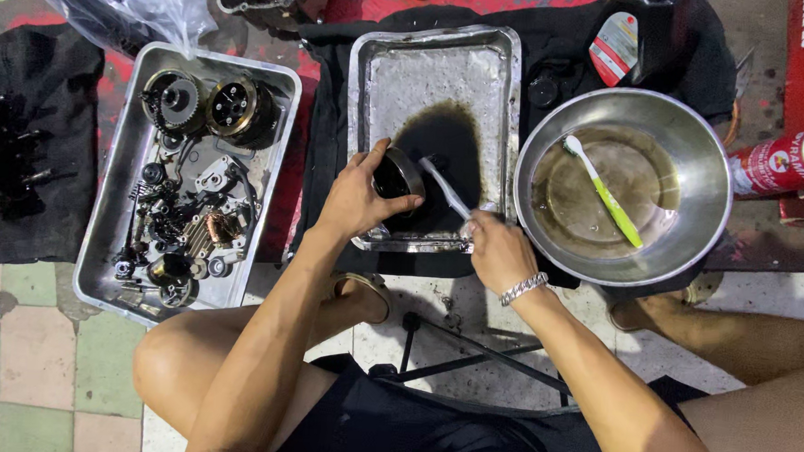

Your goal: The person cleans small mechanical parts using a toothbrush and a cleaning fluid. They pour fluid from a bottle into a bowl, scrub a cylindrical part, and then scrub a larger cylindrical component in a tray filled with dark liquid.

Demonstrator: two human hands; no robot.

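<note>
My left hand (pixel 359 196) grips a round, dark metal engine part (pixel 397 174) over the near end of a rectangular metal tray (pixel 433 67). A pool of black oily liquid (pixel 448 141) lies in that tray. My right hand (pixel 500 251) holds a white toothbrush (pixel 443 186) by its handle, with the bristle end pointing at the round part. A metal bracelet is on my right wrist.
A round steel bowl (pixel 697 191) with brownish liquid and a green-white toothbrush (pixel 605 193) stands at the right. A second tray (pixel 115 193) at the left holds several engine parts. A spray can (pixel 786 162), a black bottle (pixel 645 42), black cloths and a plastic bag surround them.
</note>
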